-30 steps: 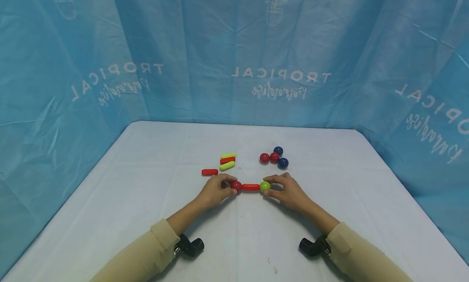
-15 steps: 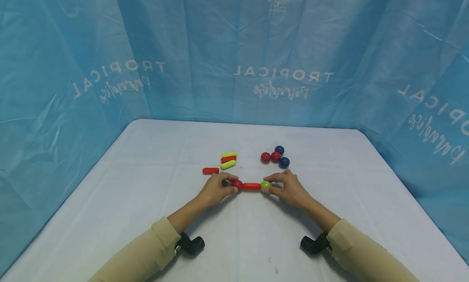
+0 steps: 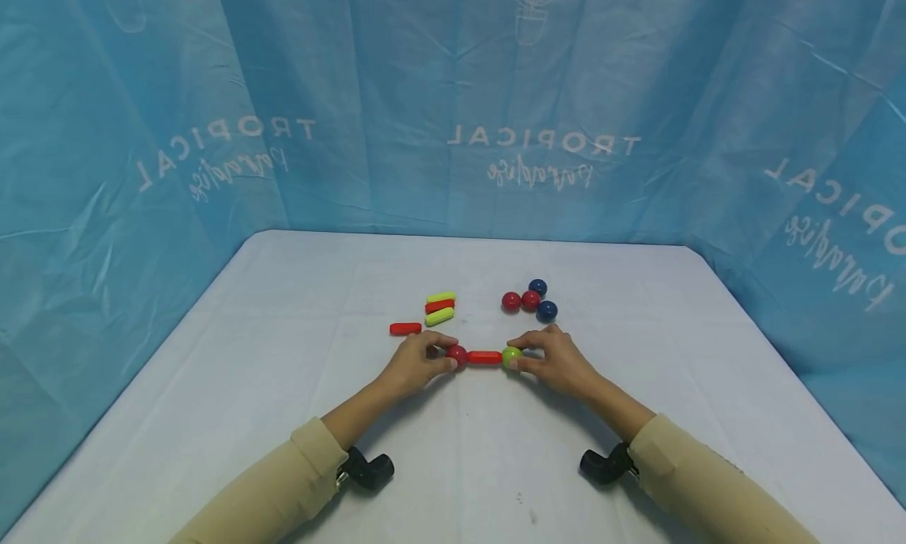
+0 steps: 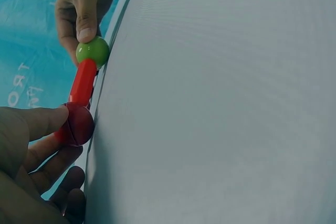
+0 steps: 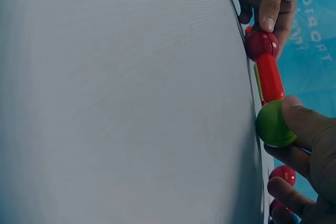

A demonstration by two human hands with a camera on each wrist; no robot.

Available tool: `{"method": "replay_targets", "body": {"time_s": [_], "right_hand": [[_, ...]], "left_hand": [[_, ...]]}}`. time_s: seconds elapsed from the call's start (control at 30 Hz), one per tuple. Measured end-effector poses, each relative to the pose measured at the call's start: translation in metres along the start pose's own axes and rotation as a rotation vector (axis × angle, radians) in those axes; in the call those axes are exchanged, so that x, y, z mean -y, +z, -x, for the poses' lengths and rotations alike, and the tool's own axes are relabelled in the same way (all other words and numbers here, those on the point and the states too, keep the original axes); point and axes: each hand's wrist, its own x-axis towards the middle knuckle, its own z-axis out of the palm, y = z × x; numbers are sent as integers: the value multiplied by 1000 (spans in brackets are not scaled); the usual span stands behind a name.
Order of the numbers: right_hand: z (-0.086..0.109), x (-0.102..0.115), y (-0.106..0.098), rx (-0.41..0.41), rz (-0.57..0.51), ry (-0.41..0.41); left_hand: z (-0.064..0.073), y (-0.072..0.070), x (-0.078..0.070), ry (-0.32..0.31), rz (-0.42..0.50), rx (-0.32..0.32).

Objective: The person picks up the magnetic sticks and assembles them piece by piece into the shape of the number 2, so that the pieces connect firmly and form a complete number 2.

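Between the two hands a red stick [image 3: 484,358] joins a dark red ball [image 3: 458,357] on the left to a green ball [image 3: 511,358] on the right. My left hand [image 3: 418,365] pinches the red ball between thumb and fingers. The green ball is gripped the same way by my right hand [image 3: 555,362]. In the left wrist view the thumb presses on the red ball [image 4: 79,124], with the stick [image 4: 83,82] running from it to the green ball. The right wrist view has the thumb on the green ball [image 5: 275,124].
Beyond the left hand lie a lone red stick [image 3: 406,328] and a small group of sticks, two yellow [image 3: 440,317] and one red [image 3: 440,306]. Farther right sit two red balls [image 3: 511,302] and two blue balls [image 3: 546,311]. A white-covered table [image 3: 283,292] meets a blue curtain [image 3: 396,96].
Both hands keep their hold on the red and green balls, and the joined piece stays in place. Only the head view shifts slightly.
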Motion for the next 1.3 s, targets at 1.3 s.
{"method": "replay_targets", "body": {"time_s": [1.3], "right_hand": [[1,-3,3,-5,-66,32]], "left_hand": [[2,3,1,-2,-7,-38]]}}
